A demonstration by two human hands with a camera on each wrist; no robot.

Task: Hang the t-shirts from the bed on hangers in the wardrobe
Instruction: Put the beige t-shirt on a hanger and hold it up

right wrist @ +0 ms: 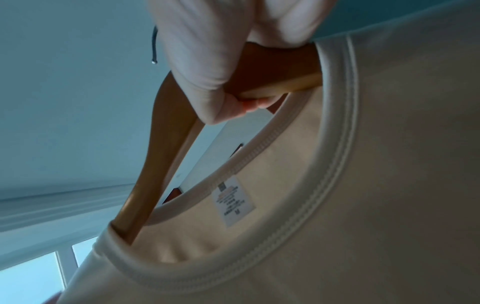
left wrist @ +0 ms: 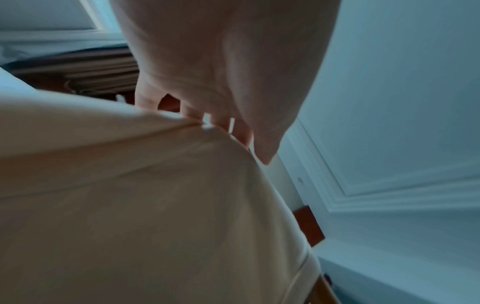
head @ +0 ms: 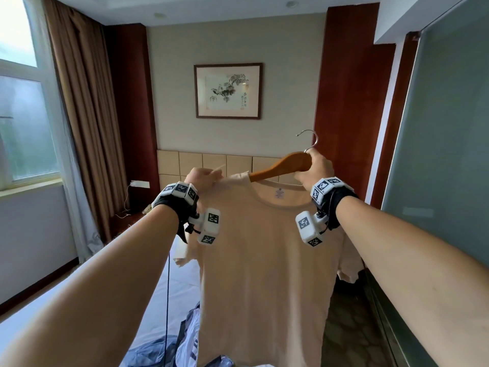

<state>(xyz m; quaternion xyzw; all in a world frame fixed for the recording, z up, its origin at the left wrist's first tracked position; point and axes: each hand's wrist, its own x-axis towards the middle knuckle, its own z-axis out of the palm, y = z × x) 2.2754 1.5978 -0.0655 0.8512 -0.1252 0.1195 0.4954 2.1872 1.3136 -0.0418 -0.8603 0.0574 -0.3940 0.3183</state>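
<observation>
A beige t-shirt [head: 264,260] hangs in the air in front of me, above the bed. A wooden hanger [head: 281,166] with a metal hook [head: 311,140] passes through its collar [right wrist: 335,185]. My right hand [head: 316,170] grips the hanger's middle just under the hook, its fingers [right wrist: 207,67] curled round the wood [right wrist: 272,72]. My left hand [head: 202,177] pinches the shirt's left shoulder [left wrist: 145,148] and holds it up. The hanger's left arm [right wrist: 145,189] runs inside the collar; its end is hidden by cloth.
Blue and white clothes [head: 185,343] lie on the white bed [head: 111,295] below the shirt. A padded headboard [head: 211,161] and a framed picture [head: 228,90] are ahead. A frosted glass panel [head: 444,154] stands at the right, curtains [head: 87,115] and a window [head: 23,102] at the left.
</observation>
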